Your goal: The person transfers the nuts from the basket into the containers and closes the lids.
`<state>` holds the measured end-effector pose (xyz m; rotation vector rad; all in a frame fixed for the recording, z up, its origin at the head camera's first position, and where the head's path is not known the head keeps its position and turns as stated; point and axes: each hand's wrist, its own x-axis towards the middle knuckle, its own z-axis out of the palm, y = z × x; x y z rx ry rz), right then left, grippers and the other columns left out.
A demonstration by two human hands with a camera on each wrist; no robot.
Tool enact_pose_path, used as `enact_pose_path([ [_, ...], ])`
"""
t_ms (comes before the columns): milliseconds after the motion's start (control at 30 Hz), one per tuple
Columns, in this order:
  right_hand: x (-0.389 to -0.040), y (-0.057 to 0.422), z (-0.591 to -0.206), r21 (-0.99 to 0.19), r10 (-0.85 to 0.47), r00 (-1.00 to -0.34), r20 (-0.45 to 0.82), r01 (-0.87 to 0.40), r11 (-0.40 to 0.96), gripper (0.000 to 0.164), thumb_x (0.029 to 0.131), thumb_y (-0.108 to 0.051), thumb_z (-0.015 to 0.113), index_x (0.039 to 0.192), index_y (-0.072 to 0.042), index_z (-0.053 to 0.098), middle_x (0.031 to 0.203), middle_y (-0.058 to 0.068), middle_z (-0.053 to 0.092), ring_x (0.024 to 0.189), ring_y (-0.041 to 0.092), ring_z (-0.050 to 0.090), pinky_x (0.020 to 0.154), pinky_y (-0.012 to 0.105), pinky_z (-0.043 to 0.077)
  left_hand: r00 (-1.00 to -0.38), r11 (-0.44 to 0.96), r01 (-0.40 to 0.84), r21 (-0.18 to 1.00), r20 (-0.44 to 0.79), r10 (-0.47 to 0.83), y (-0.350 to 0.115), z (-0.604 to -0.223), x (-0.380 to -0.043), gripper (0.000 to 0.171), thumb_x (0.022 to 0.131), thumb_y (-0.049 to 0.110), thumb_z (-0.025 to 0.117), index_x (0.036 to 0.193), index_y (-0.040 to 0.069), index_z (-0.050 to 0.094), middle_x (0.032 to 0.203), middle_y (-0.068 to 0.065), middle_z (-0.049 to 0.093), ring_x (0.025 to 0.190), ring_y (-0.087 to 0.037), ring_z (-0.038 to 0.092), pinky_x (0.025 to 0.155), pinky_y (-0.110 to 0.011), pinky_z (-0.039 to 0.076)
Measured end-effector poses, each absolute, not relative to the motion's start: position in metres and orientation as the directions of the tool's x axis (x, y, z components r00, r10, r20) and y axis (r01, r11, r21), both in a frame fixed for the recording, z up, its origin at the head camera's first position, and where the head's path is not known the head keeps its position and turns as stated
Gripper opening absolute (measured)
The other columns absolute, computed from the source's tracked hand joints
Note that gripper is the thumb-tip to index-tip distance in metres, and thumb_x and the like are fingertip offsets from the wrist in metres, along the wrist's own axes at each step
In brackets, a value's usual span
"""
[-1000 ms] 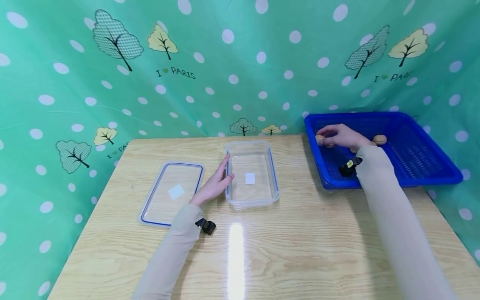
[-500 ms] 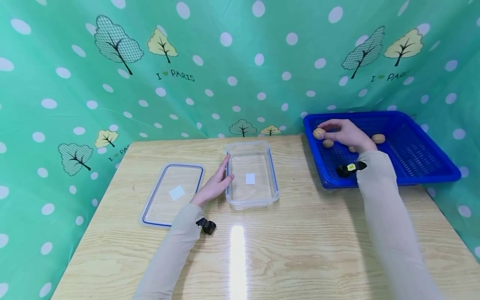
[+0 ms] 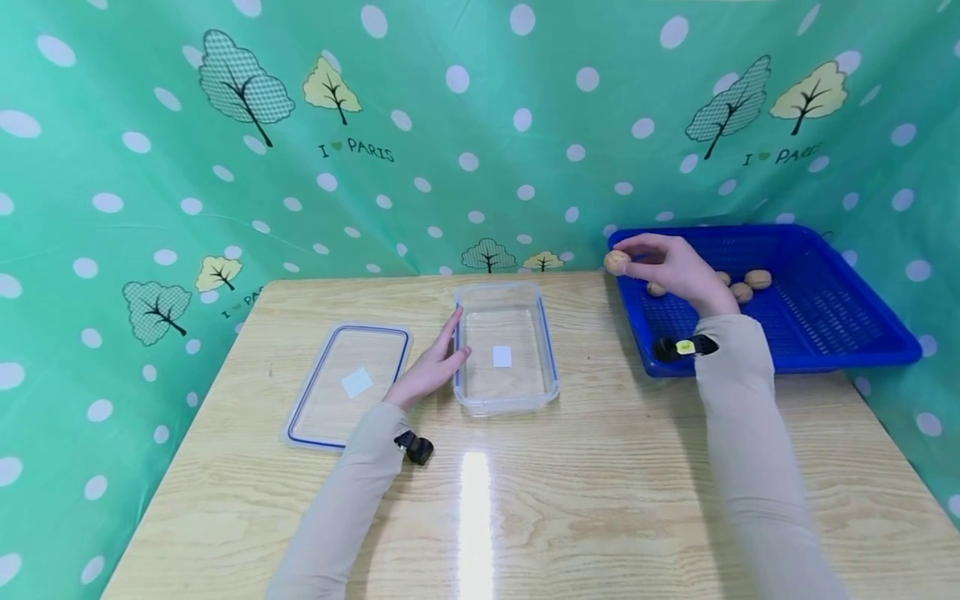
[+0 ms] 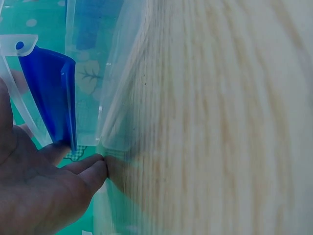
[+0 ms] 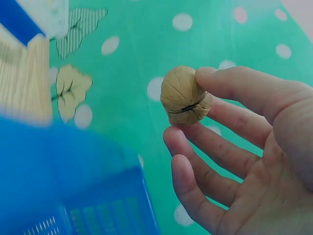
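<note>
Right hand (image 3: 671, 267): arm reaching forward from the lower right, wrist above the blue basket (image 3: 862, 333), fingers pointing left. Grip grasping one walnut (image 3: 617, 262), pinched at the fingertips; in the right wrist view the thumb presses from above, with other fingers behind and below and the little finger curled clear of the shell.

Walnut, held: at the basket's far left corner, level in the head view with the rim; apart from the basket wall in the right wrist view.

Left hand (image 3: 427, 371): arm coming from the lower left, fingers extended, thumb spread. Grip released, laid against the left side of the clear container (image 3: 506, 407), beside its hanging blue clasp (image 4: 53, 95).

Clear lid (image 3: 330, 400): flat on the tabletop (image 3: 585, 467), left of the container, blue seal showing.

Loose walnuts (image 3: 757, 279): four visible, lying in the basket around and beyond the right hand.

Differences: one second ago the right hand is down inside the basket, fingers on the walnut; half a second ago the nut is raised within the left wall; now it stands farther left, at the rim. Left hand, container and lid: position unchanged.
</note>
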<state>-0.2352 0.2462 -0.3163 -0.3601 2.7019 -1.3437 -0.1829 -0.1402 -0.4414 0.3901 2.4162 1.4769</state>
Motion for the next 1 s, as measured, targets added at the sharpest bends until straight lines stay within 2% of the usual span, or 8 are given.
enact_pose_path([
  [367, -0.238, 0.198, -0.325, -0.823, -0.335, -0.941, 0.044, -0.224, 0.522, 0.044, 0.092, -0.028, 0.068, 0.129, -0.007, 0.06, 0.128, 0.013, 0.056, 0.111, 0.032, 0.053, 0.093, 0.05, 0.042, -0.925, 0.424, 0.063, 0.903, -0.106, 0.365, -0.14, -0.44, -0.183, 0.072, 0.102, 0.022, 0.045, 0.155, 0.034, -0.003, 0.159, -0.012, 0.0, 0.142, -0.037, 0.011, 0.111, -0.052, 0.018],
  [767, -0.24, 0.141, -0.351, -0.875, -0.427, -0.901, 0.076, -0.265, 0.406, 0.043, 0.09, -0.021, 0.07, 0.128, -0.003, 0.061, 0.123, 0.014, 0.059, 0.107, 0.03, 0.053, 0.093, 0.044, 0.043, -0.92, 0.417, 0.102, 0.903, -0.074, 0.385, -0.139, -0.441, -0.183, 0.073, 0.102, 0.019, 0.042, 0.155, 0.031, -0.007, 0.16, -0.01, -0.004, 0.143, -0.037, 0.006, 0.113, -0.051, 0.014],
  [1000, -0.239, 0.109, -0.363, -0.891, -0.458, -0.886, 0.079, -0.268, 0.366, 0.041, 0.09, -0.018, 0.07, 0.127, -0.003, 0.062, 0.121, 0.014, 0.061, 0.105, 0.03, 0.057, 0.091, 0.043, 0.046, -0.923, 0.457, 0.12, 0.881, -0.07, 0.378, -0.136, -0.441, -0.183, 0.071, 0.103, 0.021, 0.04, 0.156, 0.025, -0.007, 0.16, -0.01, -0.004, 0.143, -0.037, 0.006, 0.113, -0.052, 0.011],
])
